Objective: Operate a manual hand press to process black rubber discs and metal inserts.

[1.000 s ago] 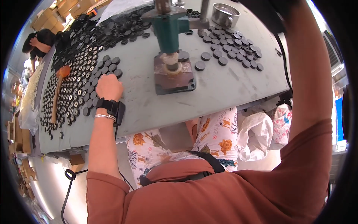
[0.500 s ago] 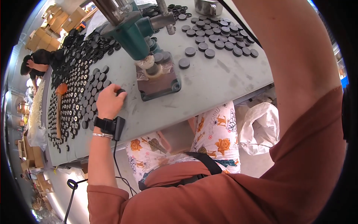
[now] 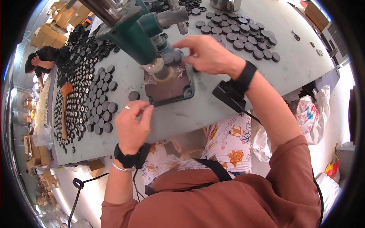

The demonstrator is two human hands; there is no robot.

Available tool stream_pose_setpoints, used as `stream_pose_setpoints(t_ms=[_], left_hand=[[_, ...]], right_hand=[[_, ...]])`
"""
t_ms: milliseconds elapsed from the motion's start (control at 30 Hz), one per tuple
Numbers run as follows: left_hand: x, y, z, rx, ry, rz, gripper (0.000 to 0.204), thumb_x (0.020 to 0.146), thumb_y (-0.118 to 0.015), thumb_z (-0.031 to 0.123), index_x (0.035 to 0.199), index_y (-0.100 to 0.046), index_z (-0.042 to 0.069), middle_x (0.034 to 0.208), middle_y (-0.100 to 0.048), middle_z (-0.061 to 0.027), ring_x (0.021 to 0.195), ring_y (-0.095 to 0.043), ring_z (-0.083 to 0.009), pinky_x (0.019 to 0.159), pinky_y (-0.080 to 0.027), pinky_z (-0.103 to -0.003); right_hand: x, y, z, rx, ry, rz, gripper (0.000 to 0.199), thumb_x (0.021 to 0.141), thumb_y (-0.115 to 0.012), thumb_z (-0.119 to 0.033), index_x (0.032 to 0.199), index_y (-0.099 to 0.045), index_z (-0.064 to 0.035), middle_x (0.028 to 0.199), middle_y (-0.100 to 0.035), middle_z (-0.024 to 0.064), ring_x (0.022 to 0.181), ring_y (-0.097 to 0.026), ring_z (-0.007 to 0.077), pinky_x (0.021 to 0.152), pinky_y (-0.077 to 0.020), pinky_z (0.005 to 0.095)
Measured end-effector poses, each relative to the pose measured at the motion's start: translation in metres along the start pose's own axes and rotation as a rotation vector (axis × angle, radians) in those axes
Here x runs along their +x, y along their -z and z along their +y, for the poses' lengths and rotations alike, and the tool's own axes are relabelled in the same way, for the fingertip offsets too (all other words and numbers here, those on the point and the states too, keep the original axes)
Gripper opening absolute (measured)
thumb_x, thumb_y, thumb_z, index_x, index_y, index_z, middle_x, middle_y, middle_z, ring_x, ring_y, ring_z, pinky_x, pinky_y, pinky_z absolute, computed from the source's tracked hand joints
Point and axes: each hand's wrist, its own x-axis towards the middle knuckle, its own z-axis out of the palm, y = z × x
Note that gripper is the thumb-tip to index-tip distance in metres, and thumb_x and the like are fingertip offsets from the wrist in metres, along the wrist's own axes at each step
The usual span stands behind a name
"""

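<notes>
My left hand (image 3: 133, 125) is at the front left corner of the press base (image 3: 167, 89), its fingers curled in and the thumb close to them. Whether anything sits between those fingertips is hidden. Just beyond it a single dark grey disc (image 3: 134, 95) lies on the table. My right hand (image 3: 211, 55) reaches in from the right beside the green press (image 3: 133, 36), index finger and thumb spread apart with nothing seen between them. Close to these fingers are grey discs (image 3: 172, 57) at the back of the base. Clear film wraps part of the base.
Grey discs (image 3: 99, 100) cluster at left, beside rows of small ring-centred parts (image 3: 74, 102) and an orange-headed mallet (image 3: 64, 110). More discs (image 3: 243, 34) and a metal pot (image 3: 226, 4) are at back right, with scissors (image 3: 295, 36) beyond. Another person (image 3: 43, 62) is at far left.
My right arm has come down from the upper right to the press. My left hand has moved right and nearer me, leaving the disc on the table. The view has shifted slightly.
</notes>
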Motion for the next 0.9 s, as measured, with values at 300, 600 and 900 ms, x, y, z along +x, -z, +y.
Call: stream_pose_setpoints(t_ms=[300,600,900], left_hand=[[0.005,-0.021,0.024,-0.191,-0.098,-0.054,0.006,0.078,-0.067,0.001,0.084,-0.065,-0.001,0.078,-0.064,-0.0087,0.065,-0.058,-0.0151,0.059,-0.045,-0.025],[0.024,-0.030,0.038,-0.375,-0.008,-0.077,0.005,0.083,-0.064,0.002,0.085,-0.065,-0.003,0.081,-0.064,-0.0046,0.068,-0.057,-0.0082,0.061,-0.046,-0.021],[0.038,-0.042,0.044,-0.580,0.278,-0.159,0.017,0.089,-0.060,0.008,0.101,-0.062,-0.003,0.089,-0.065,-0.0063,0.074,-0.061,-0.0085,0.067,-0.050,-0.022]], right_hand=[[0.021,-0.009,0.009,0.006,0.129,-0.185,0.040,0.066,-0.063,-0.001,0.106,-0.060,-0.0002,0.092,-0.064,0.0128,0.081,-0.060,0.0303,0.077,-0.0485,0.0379],[-0.012,-0.015,0.002,0.699,-0.241,0.051,0.042,0.068,-0.077,-0.005,0.103,-0.056,0.0054,0.094,-0.063,0.0077,0.077,-0.057,0.0102,0.070,-0.0495,0.0247],[-0.014,-0.017,0.000,0.714,-0.280,0.052,0.038,0.070,-0.073,-0.001,0.102,-0.055,0.0039,0.089,-0.063,0.0058,0.080,-0.059,0.0097,0.069,-0.0499,0.0248]])
